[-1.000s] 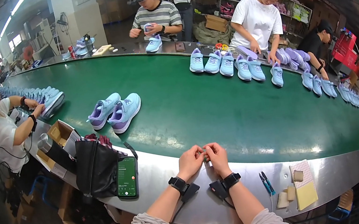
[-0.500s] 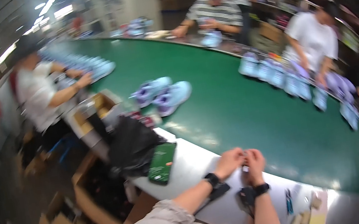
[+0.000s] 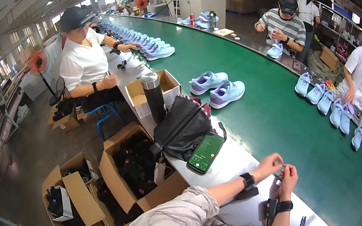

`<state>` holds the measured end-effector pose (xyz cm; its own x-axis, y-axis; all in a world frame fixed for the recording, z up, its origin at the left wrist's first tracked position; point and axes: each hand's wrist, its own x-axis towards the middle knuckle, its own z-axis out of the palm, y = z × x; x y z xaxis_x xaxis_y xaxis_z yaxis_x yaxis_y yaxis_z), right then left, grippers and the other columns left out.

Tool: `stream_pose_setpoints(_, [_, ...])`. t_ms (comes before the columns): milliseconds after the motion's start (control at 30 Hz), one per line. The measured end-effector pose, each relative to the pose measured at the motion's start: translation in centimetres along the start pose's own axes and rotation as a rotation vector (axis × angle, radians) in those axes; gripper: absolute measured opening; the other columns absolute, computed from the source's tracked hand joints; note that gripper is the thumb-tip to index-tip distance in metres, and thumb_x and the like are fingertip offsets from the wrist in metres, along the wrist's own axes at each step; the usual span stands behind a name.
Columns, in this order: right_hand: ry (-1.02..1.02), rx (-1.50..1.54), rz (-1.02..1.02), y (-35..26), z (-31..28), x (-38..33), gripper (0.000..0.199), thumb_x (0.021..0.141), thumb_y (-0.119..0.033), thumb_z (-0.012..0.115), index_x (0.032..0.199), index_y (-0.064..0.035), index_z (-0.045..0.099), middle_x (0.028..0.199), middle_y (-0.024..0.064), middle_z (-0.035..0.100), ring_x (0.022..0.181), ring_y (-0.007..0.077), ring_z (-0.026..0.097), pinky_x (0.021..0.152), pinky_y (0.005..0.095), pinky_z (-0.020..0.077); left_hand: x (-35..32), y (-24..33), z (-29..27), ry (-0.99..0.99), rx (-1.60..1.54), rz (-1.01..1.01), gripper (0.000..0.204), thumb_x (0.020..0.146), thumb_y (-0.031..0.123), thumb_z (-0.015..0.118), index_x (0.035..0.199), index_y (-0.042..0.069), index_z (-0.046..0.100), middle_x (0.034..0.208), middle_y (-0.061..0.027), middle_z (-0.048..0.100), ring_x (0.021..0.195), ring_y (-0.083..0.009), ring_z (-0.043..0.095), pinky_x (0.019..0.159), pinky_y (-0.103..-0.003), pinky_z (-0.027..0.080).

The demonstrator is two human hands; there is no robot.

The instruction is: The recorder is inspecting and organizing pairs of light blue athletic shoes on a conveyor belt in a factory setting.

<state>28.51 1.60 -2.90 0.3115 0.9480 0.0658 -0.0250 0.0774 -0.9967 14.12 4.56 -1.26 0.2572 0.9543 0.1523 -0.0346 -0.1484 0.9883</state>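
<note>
Both hands meet over the metal bench at its edge with the green belt. My left hand (image 3: 269,166) is closed in a pinch, thumb and forefinger together. Just below and to its right, my right hand (image 3: 289,180) is closed too, fingertips almost against the left ones. Whatever they pinch is too small to make out. A black strap device (image 3: 248,180) circles the left wrist and another (image 3: 284,206) the right. Left of my hands, a phone (image 3: 206,153) with a green screen lies on the bench beside a crumpled black fabric bundle (image 3: 182,127).
A pair of light-blue shoes (image 3: 227,93) stands on the green belt (image 3: 263,120). Beyond the bundle are a black flask (image 3: 154,99) and a white carton (image 3: 170,79). Open cartons (image 3: 118,183) of black items sit left on the floor. Co-workers handle shoes along both sides.
The view has swung left, so the scene sits further right, and it is sharper. My hands remain close together, fingers pinched. The left co-worker now has one hand stretched toward the shoe row.
</note>
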Motion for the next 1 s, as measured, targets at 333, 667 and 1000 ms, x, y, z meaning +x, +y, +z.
stream_pose_setpoints(333, [-0.044, -0.025, 0.040, -0.8, -0.2, -0.5, 0.014, 0.094, -0.016, 0.052, 0.090, -0.0041, 0.058, 0.069, -0.0007, 0.052, 0.059, 0.0048, 0.046, 0.050, 0.0180, 0.0391, -8.6, 19.7, -25.4, 1.273, -0.603, 0.628, 0.042, 0.088, 0.007, 0.050, 0.130, 0.005, 0.043, 0.093, -0.0067, 0.055, 0.068, -0.0080, 0.048, 0.063, -0.023, 0.043])
stream_pose_setpoints(667, [-0.002, -0.020, 0.001, -0.6, -1.2, -0.8, 0.013, 0.093, -0.014, 0.051, 0.091, -0.0033, 0.059, 0.070, -0.0001, 0.053, 0.059, 0.0050, 0.047, 0.049, 0.0182, 0.0402, -11.9, 25.9, -10.2, 0.215, -0.255, 1.306, 0.018, 0.090, 0.024, 0.055, 0.098, 0.008, 0.053, 0.076, -0.0022, 0.057, 0.065, -0.0150, 0.045, 0.065, -0.031, 0.034])
stream_pose_setpoints(1000, [-0.011, -0.022, 0.040, -0.2, -2.5, -0.8, 0.014, 0.094, -0.015, 0.052, 0.091, -0.0035, 0.060, 0.071, -0.0003, 0.055, 0.060, 0.0048, 0.048, 0.051, 0.0185, 0.0408, -12.0, 30.5, -2.7, -0.360, -0.704, 1.434, 0.003, 0.084, 0.014, 0.061, 0.085, 0.016, 0.060, 0.048, 0.0029, 0.035, 0.039, -0.0111, 0.027, 0.046, -0.027, 0.025])
